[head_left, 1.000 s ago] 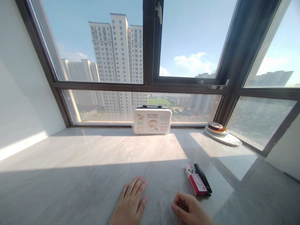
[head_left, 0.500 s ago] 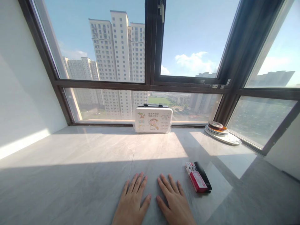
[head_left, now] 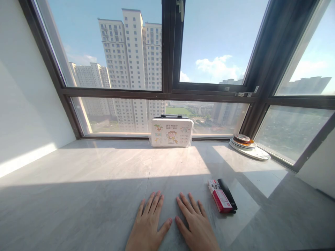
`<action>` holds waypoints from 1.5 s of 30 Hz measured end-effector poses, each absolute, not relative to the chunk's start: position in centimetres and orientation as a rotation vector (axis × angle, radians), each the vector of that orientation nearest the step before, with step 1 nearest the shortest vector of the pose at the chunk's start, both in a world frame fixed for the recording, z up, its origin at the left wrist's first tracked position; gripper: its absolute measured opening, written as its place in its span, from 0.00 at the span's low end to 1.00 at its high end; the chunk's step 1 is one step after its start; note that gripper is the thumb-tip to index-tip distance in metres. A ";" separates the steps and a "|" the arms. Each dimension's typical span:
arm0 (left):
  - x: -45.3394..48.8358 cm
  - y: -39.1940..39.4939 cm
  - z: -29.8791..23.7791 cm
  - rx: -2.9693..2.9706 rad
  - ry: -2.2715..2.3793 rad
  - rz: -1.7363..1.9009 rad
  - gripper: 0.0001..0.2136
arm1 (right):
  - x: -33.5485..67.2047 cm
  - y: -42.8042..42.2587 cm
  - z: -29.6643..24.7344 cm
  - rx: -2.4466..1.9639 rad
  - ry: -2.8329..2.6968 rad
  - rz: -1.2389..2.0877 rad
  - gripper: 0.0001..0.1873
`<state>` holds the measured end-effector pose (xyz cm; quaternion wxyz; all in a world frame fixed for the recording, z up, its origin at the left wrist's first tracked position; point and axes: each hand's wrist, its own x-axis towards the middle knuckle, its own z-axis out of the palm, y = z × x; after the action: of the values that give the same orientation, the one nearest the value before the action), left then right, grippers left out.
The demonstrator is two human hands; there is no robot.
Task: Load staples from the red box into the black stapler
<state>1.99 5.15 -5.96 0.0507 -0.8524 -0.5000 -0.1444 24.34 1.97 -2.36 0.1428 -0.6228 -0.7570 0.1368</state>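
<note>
Pale concrete tower blocks (head_left: 132, 52), ribbed with small square windows, rise on the far left beyond a broad window with a dark brown, smooth-faced frame (head_left: 165, 45), as I watch remotely through the head camera. A matte white wall (head_left: 28, 87) closes the left side. Across the near ground runs a glossy grey ledge (head_left: 78, 198), faintly veined like marble, split by one thin seam; sunlight lies across its far part in pale, angular patches.

At the far center, against the lower glass, a white, round-cornered case (head_left: 172, 134) stands upright, printed with cartoon figures and lettering and topped by a black handle (head_left: 171, 116). A stack of plates (head_left: 243, 143) sits in the far right corner, a glossy dark-brown dish (head_left: 242, 138) uppermost and a pale oval below.

In the near middle I have the left hand (head_left: 149, 223) and the right hand (head_left: 195, 223) laid palms down on the ledge, fingers spread, grasping nothing, thumbs near each other but apart. To the right, near the right hand, a slim red-and-white cardboard carton (head_left: 220, 200) lies at a slant, snug beside a long, narrow black stapler (head_left: 227, 196) with a smooth casing.
</note>
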 end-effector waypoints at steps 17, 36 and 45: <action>1.9 5.3 -6.2 -2.554 -1.486 -0.458 0.26 | 24.4 2.1 -2.6 -1.792 -2.190 0.382 0.32; 2.0 5.3 -6.0 -2.580 -1.518 -0.418 0.25 | 24.5 2.0 -2.7 -1.783 -2.195 0.351 0.32; 2.1 5.4 -6.0 -2.605 -1.571 -0.401 0.25 | 24.5 2.2 -2.9 -1.724 -2.126 0.422 0.32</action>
<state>2.09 5.39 -6.02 0.0366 -0.8484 -0.5118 -0.1305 24.52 2.21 -2.88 0.1850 -0.6116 -0.7545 0.1499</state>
